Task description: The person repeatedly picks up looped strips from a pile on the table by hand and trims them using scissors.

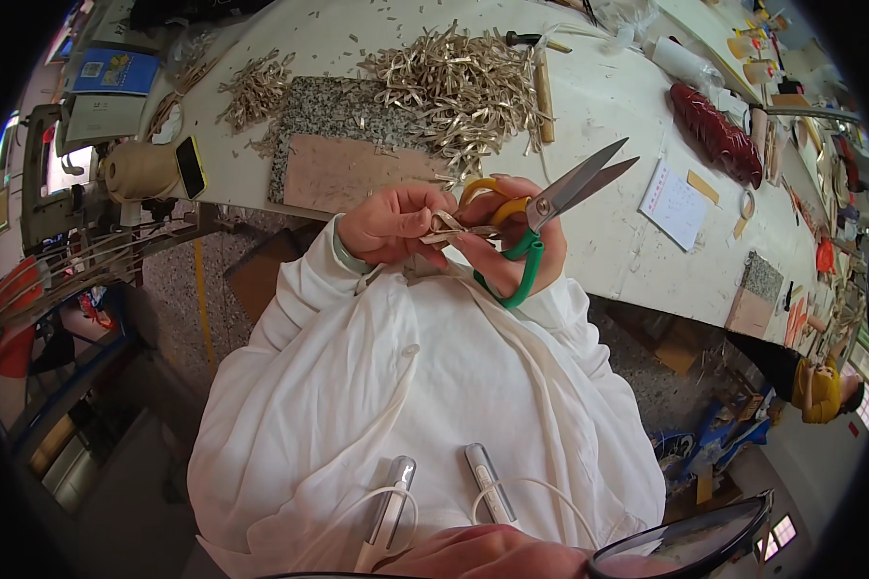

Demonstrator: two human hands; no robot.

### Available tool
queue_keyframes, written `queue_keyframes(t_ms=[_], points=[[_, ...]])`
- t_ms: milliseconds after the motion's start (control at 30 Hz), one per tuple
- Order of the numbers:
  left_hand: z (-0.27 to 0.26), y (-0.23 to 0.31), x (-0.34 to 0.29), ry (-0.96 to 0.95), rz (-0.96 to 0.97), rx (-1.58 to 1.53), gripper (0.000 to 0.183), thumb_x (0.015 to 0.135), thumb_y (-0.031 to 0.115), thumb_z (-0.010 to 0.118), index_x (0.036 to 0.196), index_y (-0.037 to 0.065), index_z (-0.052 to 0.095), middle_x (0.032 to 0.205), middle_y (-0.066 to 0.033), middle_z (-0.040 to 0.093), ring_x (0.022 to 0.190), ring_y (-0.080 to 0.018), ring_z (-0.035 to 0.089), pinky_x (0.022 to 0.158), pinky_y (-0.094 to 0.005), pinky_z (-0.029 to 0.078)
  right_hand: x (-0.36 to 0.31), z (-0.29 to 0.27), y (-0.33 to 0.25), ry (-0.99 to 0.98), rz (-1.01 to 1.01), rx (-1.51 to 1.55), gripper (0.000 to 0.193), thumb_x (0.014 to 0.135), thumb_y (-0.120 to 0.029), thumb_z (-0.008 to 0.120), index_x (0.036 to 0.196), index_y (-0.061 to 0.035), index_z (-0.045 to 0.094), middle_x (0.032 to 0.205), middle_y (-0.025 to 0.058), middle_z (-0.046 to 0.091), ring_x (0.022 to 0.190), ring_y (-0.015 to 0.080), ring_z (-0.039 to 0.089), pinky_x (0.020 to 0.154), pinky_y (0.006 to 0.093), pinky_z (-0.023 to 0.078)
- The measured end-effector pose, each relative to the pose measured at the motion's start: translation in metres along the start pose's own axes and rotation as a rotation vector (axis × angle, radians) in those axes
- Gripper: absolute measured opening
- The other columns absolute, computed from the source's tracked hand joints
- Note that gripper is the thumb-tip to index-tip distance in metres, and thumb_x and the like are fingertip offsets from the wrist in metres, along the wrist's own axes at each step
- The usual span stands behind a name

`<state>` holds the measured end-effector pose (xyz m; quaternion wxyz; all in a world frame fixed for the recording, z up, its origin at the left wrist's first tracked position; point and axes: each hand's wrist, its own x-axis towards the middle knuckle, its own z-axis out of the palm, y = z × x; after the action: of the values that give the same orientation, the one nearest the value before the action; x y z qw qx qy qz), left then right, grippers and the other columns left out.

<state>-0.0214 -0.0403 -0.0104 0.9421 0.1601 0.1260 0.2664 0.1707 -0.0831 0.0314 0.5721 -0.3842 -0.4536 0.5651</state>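
Observation:
Just in front of my chest, my left hand is closed in a pinch on a small pale gold strip, which looks folded or looped. Beside it, my right hand is closed around a pair of scissors with one yellow and one green handle. The blades stick out to the upper right, slightly apart and away from the strip. The right fingertips come close to the strip; whether they also pinch it I cannot tell. Beyond both hands lies a large heap of similar strips.
A speckled stone slab with a pinkish board lies by the table's near edge. Left are a smaller strip pile, a phone and a cord spool. Right are a notepad and a dark red wrapped bundle.

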Motion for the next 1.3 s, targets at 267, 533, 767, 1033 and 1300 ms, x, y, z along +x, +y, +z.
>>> queue_keyframes(t_ms=[267,533,767,1033,1300], points=[[-0.005,-0.001,0.004,-0.173,0.015,0.075,0.024,0.092,0.021,0.052,0.098,-0.002,0.051,0.111,-0.0089,0.047,0.101,-0.0196,0.057,0.086,-0.0381,0.053,0.002,-0.006,-0.009,-0.077,0.084,-0.030,0.063,0.069,0.009,0.071,0.123,-0.0046,0.042,0.092,0.0109,0.058,0.086,0.0192,0.060,0.076,0.0299,0.050],[0.000,0.010,0.003,-0.012,-0.019,-0.039,0.030,0.094,0.023,0.049,0.108,-0.003,0.047,0.112,-0.0139,0.048,0.099,-0.0224,0.058,0.084,-0.0404,0.055,0.011,-0.024,-0.014,0.084,0.249,0.052,0.056,0.076,0.002,0.070,0.124,-0.0029,0.043,0.094,0.0110,0.059,0.082,0.0150,0.060,0.064,0.0257,0.050],[0.001,0.020,0.005,0.110,-0.125,0.115,0.030,0.091,0.023,0.054,0.108,-0.001,0.047,0.106,-0.0137,0.055,0.090,-0.0228,0.062,0.076,-0.0388,0.057,0.011,-0.028,-0.007,0.085,0.299,0.008,0.055,0.075,0.002,0.070,0.124,-0.0019,0.043,0.089,0.0093,0.060,0.074,0.0130,0.059,0.061,0.0235,0.048],[0.025,0.022,0.013,0.343,-0.139,0.664,0.039,0.083,0.011,0.065,0.118,-0.001,0.052,0.105,-0.0094,0.058,0.083,-0.0139,0.062,0.076,-0.0265,0.052,0.016,-0.024,0.002,0.039,0.321,-0.104,0.054,0.075,0.001,0.071,0.123,-0.0027,0.045,0.086,0.0053,0.060,0.076,0.0110,0.059,0.065,0.0241,0.048],[-0.084,0.015,0.011,0.777,0.112,1.344,0.030,0.080,0.013,0.068,0.108,0.004,0.063,0.090,-0.0048,0.065,0.076,-0.0093,0.058,0.072,-0.0239,0.048,-0.045,-0.141,0.012,-0.128,0.514,-1.329,0.032,0.082,-0.010,0.057,0.113,-0.0104,0.050,0.082,0.0181,0.063,0.077,0.0365,0.062,0.064,0.0422,0.049]])
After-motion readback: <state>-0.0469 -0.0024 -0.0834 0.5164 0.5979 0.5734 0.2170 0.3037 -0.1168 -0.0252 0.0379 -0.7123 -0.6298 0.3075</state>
